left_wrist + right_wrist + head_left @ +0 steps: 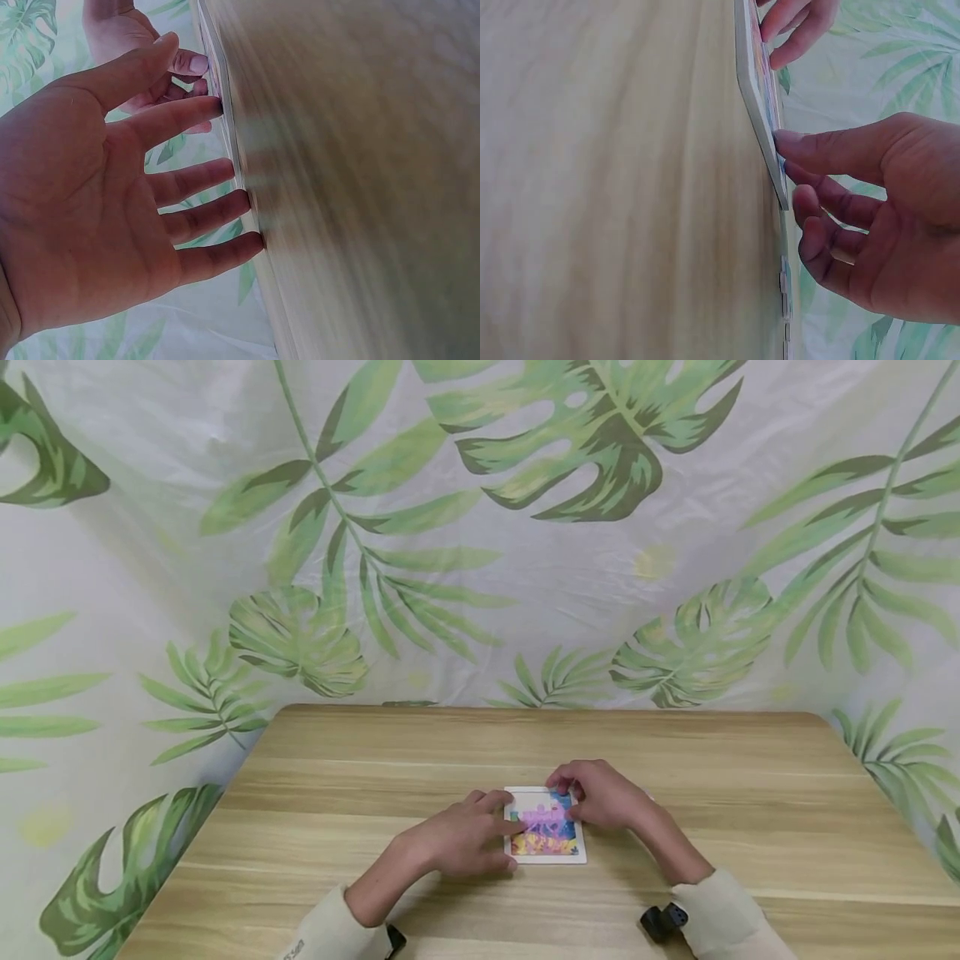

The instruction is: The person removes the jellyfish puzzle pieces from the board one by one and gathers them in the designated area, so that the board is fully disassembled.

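Note:
A white-edged square picture board (547, 858), printed in pink, yellow and blue, lies flat on the table; its upper left part is plain white. My left hand (468, 839) rests along its left side, fingers spread, one fingertip over the picture. The left wrist view shows the left hand (90, 195) with spread fingers. At the board's upper right, the thumb and forefinger of my right hand (607, 797) pinch a blue piece (558, 797) against the picture. In the right wrist view, the other fingers of the right hand (885, 210) are curled; its fingertips partly hide the piece.
The wooden table (337, 743) has rounded far corners, with a leaf-patterned cloth (540, 610) hanging behind it. In the right wrist view, small flat things (785, 289) lie past the board, near the right hand. Black devices (663, 922) are worn at both wrists.

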The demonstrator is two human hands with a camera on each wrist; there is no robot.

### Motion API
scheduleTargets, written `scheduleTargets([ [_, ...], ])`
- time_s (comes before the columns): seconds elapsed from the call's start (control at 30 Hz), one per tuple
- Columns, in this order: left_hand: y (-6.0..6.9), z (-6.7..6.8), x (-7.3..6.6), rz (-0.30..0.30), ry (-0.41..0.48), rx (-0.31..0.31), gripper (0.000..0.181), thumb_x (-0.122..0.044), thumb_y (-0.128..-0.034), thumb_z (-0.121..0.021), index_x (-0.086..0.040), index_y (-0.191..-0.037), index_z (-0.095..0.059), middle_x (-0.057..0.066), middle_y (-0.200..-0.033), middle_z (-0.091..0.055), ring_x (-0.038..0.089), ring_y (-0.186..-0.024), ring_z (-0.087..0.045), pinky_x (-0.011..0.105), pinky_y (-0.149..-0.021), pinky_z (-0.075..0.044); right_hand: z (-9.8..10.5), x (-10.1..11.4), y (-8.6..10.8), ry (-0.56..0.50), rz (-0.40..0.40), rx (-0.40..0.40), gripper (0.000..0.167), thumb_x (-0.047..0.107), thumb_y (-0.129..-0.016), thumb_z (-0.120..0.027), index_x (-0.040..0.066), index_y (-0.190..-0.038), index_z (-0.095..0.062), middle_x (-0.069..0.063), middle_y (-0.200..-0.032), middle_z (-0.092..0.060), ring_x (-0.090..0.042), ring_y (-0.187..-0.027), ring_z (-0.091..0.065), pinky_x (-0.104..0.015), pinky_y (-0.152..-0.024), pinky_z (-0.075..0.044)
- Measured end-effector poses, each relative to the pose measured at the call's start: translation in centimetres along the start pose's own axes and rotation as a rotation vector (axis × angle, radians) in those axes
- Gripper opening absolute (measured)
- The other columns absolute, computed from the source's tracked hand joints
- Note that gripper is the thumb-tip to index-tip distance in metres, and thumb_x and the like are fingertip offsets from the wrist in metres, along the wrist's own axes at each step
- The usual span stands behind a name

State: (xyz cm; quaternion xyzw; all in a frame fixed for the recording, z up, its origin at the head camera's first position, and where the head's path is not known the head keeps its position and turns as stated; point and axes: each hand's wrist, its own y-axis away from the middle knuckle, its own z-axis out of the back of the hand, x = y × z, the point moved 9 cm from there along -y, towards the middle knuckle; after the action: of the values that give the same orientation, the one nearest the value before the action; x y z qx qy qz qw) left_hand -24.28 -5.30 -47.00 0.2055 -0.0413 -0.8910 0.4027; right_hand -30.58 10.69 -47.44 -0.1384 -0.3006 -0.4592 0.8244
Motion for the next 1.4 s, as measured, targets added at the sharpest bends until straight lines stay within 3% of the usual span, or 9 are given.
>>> scheduleTargets([
  [0.57, -0.1, -0.1, 0.11, -0.025, -0.028, 0.02, 0.049, -0.044, -0.1043, -0.07, -0.026, -0.15, -0.065, 0.015, -0.169, -0.041, 0.038, -0.152, -0.043, 0.057, -0.12, -0.045, 0.66, -0.02, 0.29, 0.037, -0.013, -0.059, 0.035, 0.003, -0.081, -0.092, 0.008, -0.113, -0.08, 0.002, -0.095, -0.073, -0.012, -0.085, -0.059, -0.025, -0.075, -0.051],
  [0.8, -0.15, -0.17, 0.14, -0.023, -0.004, 0.027, 0.049, -0.044, -0.1038, -0.071, -0.026, -0.149, -0.066, 0.015, -0.17, -0.041, 0.038, -0.154, -0.042, 0.057, -0.121, -0.044, 0.27, 0.62, 0.18, 0.034, 0.039, -0.019, 0.036, -0.003, -0.083, -0.087, 0.005, -0.117, -0.08, 0.001, -0.097, -0.076, -0.012, -0.088, -0.065, -0.024, -0.078, -0.055],
  [1.0, -0.11, -0.22, 0.14, -0.021, 0.002, 0.023, 0.049, -0.044, -0.1036, -0.071, -0.026, -0.149, -0.067, 0.015, -0.169, -0.042, 0.038, -0.153, -0.043, 0.057, -0.121, -0.044, 0.63, -0.12, 0.37, 0.035, -0.018, -0.037, 0.042, 0.005, -0.082, -0.091, 0.007, -0.121, -0.078, 0.002, -0.101, -0.076, -0.012, -0.089, -0.062, -0.027, -0.08, -0.053],
  [1.4, 0.03, -0.12, 0.07, -0.009, 0.008, 0.029, 0.049, -0.045, -0.1039, -0.07, -0.027, -0.149, -0.066, 0.013, -0.169, -0.041, 0.037, -0.15, -0.044, 0.058, -0.119, -0.045, 0.86, 0.67, 0.61, 0.076, 0.016, -0.069, 0.036, 0.006, -0.081, -0.093, 0.004, -0.115, -0.08, 0.001, -0.091, -0.074, -0.008, -0.079, -0.06, -0.022, -0.071, -0.052],
])
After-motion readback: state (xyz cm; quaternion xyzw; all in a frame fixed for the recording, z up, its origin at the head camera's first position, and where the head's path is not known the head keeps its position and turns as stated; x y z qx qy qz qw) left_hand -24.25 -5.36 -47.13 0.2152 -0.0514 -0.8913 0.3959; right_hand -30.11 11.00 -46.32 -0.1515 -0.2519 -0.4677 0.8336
